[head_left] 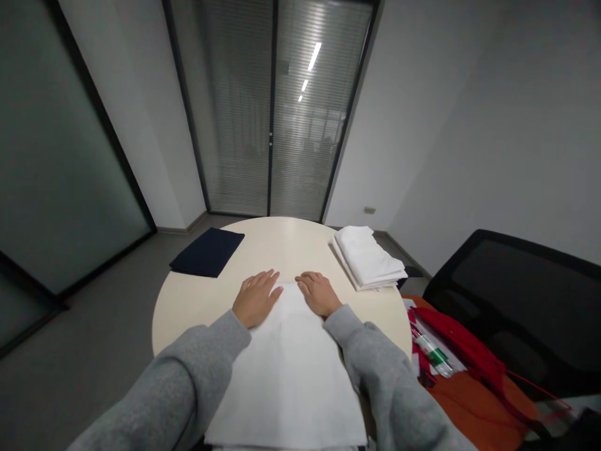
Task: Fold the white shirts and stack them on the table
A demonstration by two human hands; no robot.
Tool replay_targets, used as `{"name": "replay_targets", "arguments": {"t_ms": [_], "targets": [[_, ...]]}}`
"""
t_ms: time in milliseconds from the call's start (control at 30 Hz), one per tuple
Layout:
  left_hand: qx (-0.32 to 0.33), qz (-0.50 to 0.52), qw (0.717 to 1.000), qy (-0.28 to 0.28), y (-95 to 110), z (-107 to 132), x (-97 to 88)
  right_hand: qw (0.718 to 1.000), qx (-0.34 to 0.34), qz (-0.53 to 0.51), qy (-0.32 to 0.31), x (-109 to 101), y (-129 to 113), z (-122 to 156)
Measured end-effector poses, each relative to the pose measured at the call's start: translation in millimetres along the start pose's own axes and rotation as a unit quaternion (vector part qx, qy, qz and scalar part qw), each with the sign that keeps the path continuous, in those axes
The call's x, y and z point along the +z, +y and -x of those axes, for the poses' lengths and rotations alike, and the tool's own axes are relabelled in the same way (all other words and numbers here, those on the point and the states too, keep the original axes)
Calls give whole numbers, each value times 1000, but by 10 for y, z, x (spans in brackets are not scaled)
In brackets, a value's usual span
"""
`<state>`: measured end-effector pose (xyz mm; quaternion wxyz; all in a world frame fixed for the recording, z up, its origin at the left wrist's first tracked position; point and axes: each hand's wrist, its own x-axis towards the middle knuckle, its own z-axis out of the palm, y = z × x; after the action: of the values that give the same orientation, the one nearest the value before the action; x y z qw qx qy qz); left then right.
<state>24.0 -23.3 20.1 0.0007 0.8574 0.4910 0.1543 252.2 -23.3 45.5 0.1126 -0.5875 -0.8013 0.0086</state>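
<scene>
A white cloth [291,369] lies flat on the round table, running from the middle toward my body, with a faint crease down its centre. My left hand [257,298] rests palm down at its far left corner, fingers stretched out. Opposite it, my right hand [319,293] lies on the far right corner, fingers extended and slightly bent. Neither hand grips anything that I can see. To the left is a folded dark navy cloth [209,252]. A stack of folded white cloths [369,257] sits at the table's right edge.
The round cream table [282,241] has the navy cloth slightly over its left rim. At the right stands an orange-seated chair [474,407] with a black mesh back, holding a red bag [462,341] and a clear plastic bottle [434,352]. A glass partition [244,125] with blinds is behind.
</scene>
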Motion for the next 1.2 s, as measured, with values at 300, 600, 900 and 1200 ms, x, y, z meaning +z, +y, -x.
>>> {"name": "replay_targets", "arguments": {"t_ms": [300, 600, 900, 1200], "targets": [[28, -13, 999, -35, -163, 10, 11, 997, -38, 62, 20, 127, 61, 94], [20, 35, 980, -194, -532, -414, -376, 994, -38, 94, -42, -128, -65, -24], [37, -64, 996, -49, -419, -858, -941, 992, -36, 113, -53, -771, -40, -444], [116, -53, 983, 135, 142, 129, -898, 980, -64, 184, 46, -783, -419, -76]]}}
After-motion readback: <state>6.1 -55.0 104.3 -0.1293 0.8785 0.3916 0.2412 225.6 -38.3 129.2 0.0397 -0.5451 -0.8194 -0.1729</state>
